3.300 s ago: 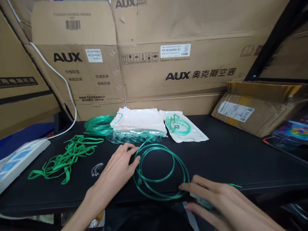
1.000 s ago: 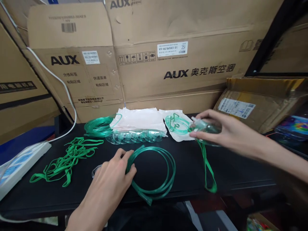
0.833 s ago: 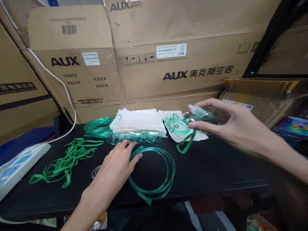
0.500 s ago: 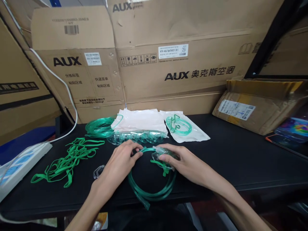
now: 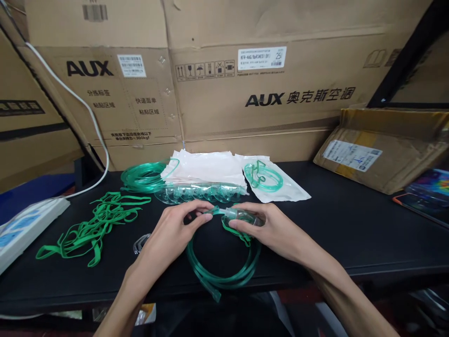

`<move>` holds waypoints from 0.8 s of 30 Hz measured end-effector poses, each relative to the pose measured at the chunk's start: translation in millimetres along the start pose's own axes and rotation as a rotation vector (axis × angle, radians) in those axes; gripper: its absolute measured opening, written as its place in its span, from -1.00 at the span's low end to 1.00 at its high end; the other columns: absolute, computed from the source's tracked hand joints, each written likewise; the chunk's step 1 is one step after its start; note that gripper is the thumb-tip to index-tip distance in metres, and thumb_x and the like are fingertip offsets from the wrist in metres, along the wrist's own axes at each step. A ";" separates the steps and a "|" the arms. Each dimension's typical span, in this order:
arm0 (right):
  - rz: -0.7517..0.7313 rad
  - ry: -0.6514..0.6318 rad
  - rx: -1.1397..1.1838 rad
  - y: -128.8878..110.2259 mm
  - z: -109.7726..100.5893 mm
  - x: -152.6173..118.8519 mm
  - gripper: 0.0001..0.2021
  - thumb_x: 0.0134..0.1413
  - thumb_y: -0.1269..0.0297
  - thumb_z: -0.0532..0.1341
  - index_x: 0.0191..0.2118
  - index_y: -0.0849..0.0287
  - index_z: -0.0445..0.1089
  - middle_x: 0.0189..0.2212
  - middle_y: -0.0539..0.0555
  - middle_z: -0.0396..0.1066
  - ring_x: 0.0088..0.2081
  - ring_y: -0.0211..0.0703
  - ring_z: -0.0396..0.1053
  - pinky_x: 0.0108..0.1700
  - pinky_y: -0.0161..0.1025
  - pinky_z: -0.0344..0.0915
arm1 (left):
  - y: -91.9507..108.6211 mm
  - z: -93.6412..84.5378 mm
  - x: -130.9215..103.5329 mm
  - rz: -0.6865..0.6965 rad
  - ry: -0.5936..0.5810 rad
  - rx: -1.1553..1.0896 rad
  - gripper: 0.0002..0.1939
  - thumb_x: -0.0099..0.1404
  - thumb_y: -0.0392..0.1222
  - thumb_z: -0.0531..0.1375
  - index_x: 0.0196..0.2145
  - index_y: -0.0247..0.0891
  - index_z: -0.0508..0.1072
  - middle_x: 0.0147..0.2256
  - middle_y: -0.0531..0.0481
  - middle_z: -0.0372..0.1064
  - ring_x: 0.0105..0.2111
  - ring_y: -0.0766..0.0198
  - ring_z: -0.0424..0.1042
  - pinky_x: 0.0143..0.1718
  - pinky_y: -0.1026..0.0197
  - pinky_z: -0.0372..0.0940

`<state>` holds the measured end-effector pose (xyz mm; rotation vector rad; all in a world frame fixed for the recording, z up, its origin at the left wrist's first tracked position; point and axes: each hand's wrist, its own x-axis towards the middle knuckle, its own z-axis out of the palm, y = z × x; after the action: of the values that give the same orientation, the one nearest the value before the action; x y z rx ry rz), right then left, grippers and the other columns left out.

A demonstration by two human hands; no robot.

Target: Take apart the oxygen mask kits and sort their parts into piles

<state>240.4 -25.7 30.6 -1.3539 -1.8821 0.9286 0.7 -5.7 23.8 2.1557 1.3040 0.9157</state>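
Observation:
My left hand (image 5: 184, 223) pinches one end of the green oxygen tubing (image 5: 224, 282) between thumb and fingers. The rest of that tubing lies coiled on the black table below both hands, its other end pointing toward the near edge. Wrapped in my right hand (image 5: 271, 225) is a clear green oxygen mask (image 5: 245, 216), partly hidden by the fingers. A green elastic strap (image 5: 242, 236) hangs from it. The mask's pale connector (image 5: 228, 213) faces the left hand and meets the tubing end; how deep they join, I cannot tell.
Behind the hands lie a row of nested masks (image 5: 199, 193), white pouches (image 5: 205, 166) and more coiled tubing (image 5: 143, 177). Loose green straps (image 5: 105, 220) and small metal strips (image 5: 141, 243) are at left, beside a power strip (image 5: 35, 229). A carton (image 5: 382, 150) stands at right.
The mask in my right hand has turned, showing its connector more plainly toward the left hand. Both hands keep their holds. The whole view has shifted slightly.

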 end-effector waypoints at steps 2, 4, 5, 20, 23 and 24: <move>-0.003 0.010 -0.025 -3.8 -2.1 -0.4 -0.65 0.20 -0.03 0.33 -0.04 0.07 0.60 -0.12 0.06 0.61 -0.09 0.05 0.49 -0.12 -0.16 0.35 | -1.1 0.4 -0.2 0.028 0.021 0.006 -0.87 0.41 -0.12 0.29 -0.10 0.02 0.61 -0.17 0.24 0.61 -0.21 0.27 0.52 -0.12 0.31 0.29; -0.001 0.029 -0.072 -8.3 -4.9 -1.5 -0.64 0.20 -0.06 0.32 -0.04 0.06 0.60 -0.13 0.04 0.61 -0.11 0.03 0.48 -0.14 -0.17 0.33 | -1.1 1.0 -0.5 0.059 0.044 0.012 -0.86 0.40 -0.14 0.30 -0.10 0.00 0.62 -0.16 0.23 0.62 -0.21 0.27 0.53 -0.12 0.32 0.30; 0.004 0.039 -0.099 -10.5 -6.3 -2.3 -0.62 0.20 -0.08 0.32 -0.03 0.06 0.60 -0.15 0.03 0.61 -0.16 0.00 0.48 -0.17 -0.18 0.32 | -0.9 1.2 -0.7 0.072 0.054 0.014 -0.86 0.40 -0.15 0.31 -0.10 -0.01 0.62 -0.15 0.23 0.62 -0.22 0.27 0.54 -0.11 0.32 0.31; 0.013 -0.121 -0.015 -6.0 -10.3 -0.3 -0.54 0.21 -0.11 0.30 0.10 0.04 0.55 -0.23 0.01 0.57 -0.27 -0.11 0.42 -0.22 -0.22 0.31 | 0.8 3.0 -1.1 0.147 0.017 -0.085 -0.91 0.45 -0.14 0.27 -0.13 -0.05 0.60 -0.13 0.14 0.58 -0.11 0.23 0.52 -0.04 0.28 0.30; 0.015 -0.105 0.050 -3.2 -12.2 1.2 -0.53 0.25 -0.11 0.27 0.07 0.12 0.55 -0.34 0.02 0.53 -0.34 -0.14 0.39 -0.28 -0.24 0.28 | 2.2 5.1 -1.4 0.171 0.028 -0.091 -0.89 0.47 -0.14 0.25 -0.11 -0.06 0.59 -0.13 0.12 0.57 -0.11 0.23 0.52 -0.04 0.27 0.30; 0.025 -0.093 0.053 -2.5 -12.1 1.8 -0.55 0.24 -0.12 0.27 0.00 0.14 0.57 -0.41 0.00 0.48 -0.39 -0.17 0.34 -0.32 -0.25 0.24 | 2.4 6.1 -1.7 0.176 0.033 -0.086 -0.89 0.47 -0.14 0.24 -0.11 -0.06 0.58 -0.13 0.12 0.57 -0.10 0.22 0.52 -0.03 0.26 0.30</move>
<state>248.5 -22.3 39.5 -1.3262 -1.8994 1.0637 6.0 -8.5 20.8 2.2228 1.0824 1.0607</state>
